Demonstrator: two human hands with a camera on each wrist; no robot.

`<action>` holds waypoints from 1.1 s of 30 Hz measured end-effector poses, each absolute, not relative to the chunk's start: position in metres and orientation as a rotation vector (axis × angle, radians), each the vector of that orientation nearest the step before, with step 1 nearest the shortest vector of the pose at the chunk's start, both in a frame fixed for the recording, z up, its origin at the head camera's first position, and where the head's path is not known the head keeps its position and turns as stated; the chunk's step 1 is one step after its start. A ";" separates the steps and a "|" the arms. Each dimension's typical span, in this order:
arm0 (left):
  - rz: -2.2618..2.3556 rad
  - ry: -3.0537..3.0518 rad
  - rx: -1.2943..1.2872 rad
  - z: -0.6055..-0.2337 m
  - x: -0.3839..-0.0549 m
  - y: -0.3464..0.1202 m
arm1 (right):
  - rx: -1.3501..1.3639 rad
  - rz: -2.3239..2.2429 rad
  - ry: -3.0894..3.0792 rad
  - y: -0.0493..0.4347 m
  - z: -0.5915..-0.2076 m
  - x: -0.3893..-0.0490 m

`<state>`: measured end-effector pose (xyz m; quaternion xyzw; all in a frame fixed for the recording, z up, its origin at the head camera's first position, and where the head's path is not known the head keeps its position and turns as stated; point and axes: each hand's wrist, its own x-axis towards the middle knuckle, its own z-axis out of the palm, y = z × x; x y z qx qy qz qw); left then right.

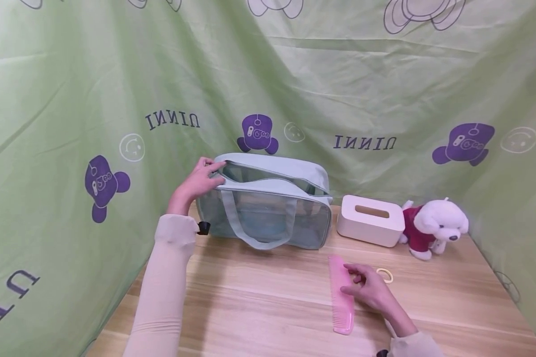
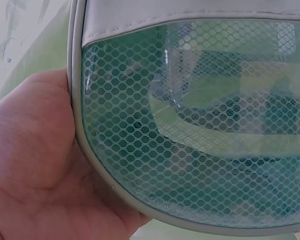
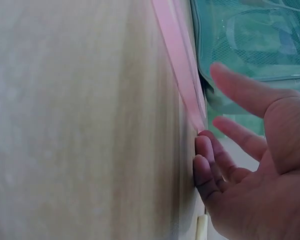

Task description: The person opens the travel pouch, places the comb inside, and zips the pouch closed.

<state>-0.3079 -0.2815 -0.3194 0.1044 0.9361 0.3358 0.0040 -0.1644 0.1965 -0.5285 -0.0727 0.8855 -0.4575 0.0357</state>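
The pink comb [image 1: 346,297] lies on the worktop [image 1: 259,302], which stretches away at 9 o'clock; the right hand [image 1: 372,287], thumb and fingers apart, is at its 3 o'clock edge. At 10 o'clock, the left hand [image 1: 198,182] touches the unzipped toiletry bag's [image 1: 312,220] rim; whether it grips, I cannot tell.

I monitor a light-green fabric curtain [image 1: 219,84] enclosing the far, left and right edges of a pale wood-grain table [image 1: 263,297]. The curtain hangs in loose folds, printed with purple inverted bear-like heads [image 1: 257,130], white smiley outlines [image 1: 132,148] and mirrored purple lettering [image 1: 365,143]. Lighting is soft and diffuse.
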 end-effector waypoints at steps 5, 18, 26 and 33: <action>1.034 2.992 0.264 -0.317 -0.308 -0.275 | -0.294 -1.364 2.747 0.197 -0.528 -0.165; 0.883 3.372 -0.466 -0.317 -0.315 -0.227 | -0.304 -1.305 2.785 0.196 -0.530 -0.166; 0.972 3.314 -0.453 -0.321 -0.317 -0.226 | -0.259 -1.243 2.802 0.197 -0.526 -0.161; 1.090 3.260 -0.409 -0.324 -0.312 -0.238 | -0.282 -1.223 2.776 0.190 -0.528 -0.163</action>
